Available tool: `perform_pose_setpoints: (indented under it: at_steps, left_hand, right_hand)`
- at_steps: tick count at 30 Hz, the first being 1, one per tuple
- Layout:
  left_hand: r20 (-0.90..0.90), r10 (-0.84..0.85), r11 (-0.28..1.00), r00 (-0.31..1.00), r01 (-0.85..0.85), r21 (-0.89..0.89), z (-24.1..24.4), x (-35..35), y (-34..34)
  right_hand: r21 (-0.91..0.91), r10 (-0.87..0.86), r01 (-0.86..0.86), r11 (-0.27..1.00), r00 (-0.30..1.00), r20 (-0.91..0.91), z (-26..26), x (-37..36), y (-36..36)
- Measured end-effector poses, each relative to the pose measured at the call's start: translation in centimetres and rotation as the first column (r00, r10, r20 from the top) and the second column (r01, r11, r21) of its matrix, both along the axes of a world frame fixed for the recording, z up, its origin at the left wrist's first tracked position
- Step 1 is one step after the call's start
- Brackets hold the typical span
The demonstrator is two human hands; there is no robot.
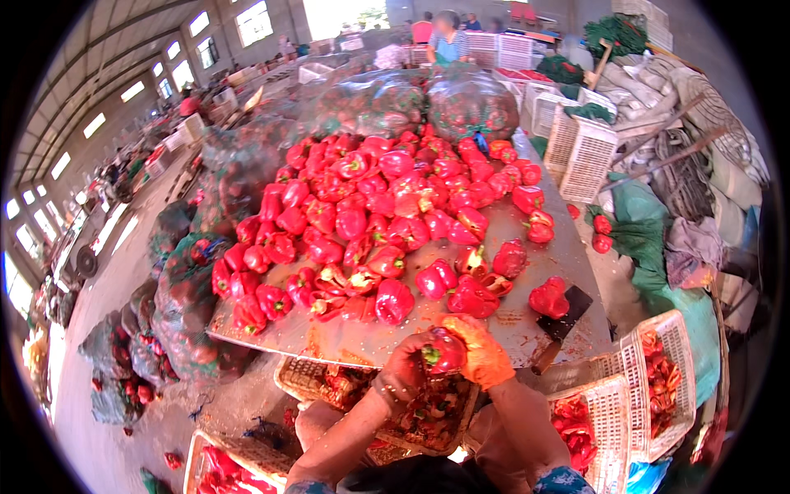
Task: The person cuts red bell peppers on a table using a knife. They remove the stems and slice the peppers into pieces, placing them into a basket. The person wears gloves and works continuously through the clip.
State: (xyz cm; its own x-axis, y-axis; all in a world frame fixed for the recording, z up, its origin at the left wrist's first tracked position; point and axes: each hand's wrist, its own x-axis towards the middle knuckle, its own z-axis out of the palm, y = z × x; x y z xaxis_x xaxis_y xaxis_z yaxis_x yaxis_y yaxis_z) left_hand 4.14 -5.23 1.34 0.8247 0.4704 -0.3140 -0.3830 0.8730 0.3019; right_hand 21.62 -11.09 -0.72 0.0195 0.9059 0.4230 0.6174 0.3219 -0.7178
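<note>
Near the front edge of a metal-topped table (580, 265), both my hands hold one red bell pepper (445, 351), its green stem turned to the left. My left hand (404, 364), bare and dirty, grips its left side. An orange glove covers my right hand (481, 352), which is around the right side. A large heap of red bell peppers (370, 204) covers much of the table. A cleaver (571, 312) with a wooden handle lies at the right, a red pepper resting against its blade. Under my hands a crate (432, 438) holds pepper scraps.
Crates of cut red peppers stand at the lower left (237, 454) and right (608, 426). Filled net sacks (191, 309) line the table's left side and far end (472, 102). Stacked crates (580, 151) and cloth sacks lie right. A person (449, 43) stands beyond the table.
</note>
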Motion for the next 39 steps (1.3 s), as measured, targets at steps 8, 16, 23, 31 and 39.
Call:
perform_pose_setpoints:
  at_steps: [8,16,23,31,39]
  left_hand:
    - [-0.013,0.020,0.970,1.000,-0.017,0.241,1.0,-0.7,-1.0]
    - [0.009,0.008,0.981,1.000,-0.009,0.195,-1.8,-0.7,0.1]
    - [-0.039,0.068,0.960,0.997,-0.054,0.275,-1.6,-2.2,0.7]
    - [-0.510,0.486,0.329,0.709,0.392,0.859,0.6,-4.2,0.7]
    - [-0.310,0.745,0.655,0.591,-0.563,0.503,-3.6,-4.2,5.7]
  right_hand:
    - [-0.200,0.051,-0.130,0.971,0.933,-0.355,0.7,-0.5,0.9]
    - [-0.332,-0.207,-0.220,0.917,0.449,-0.869,3.4,-2.5,1.5]
    - [-0.374,-0.142,-0.397,0.839,0.502,-0.853,2.9,-1.6,1.6]
    - [-0.470,-0.179,-0.399,0.787,0.582,-0.793,4.8,-3.1,1.8]
    - [-0.263,0.096,-0.146,0.954,0.976,-0.194,4.1,-5.1,0.5]
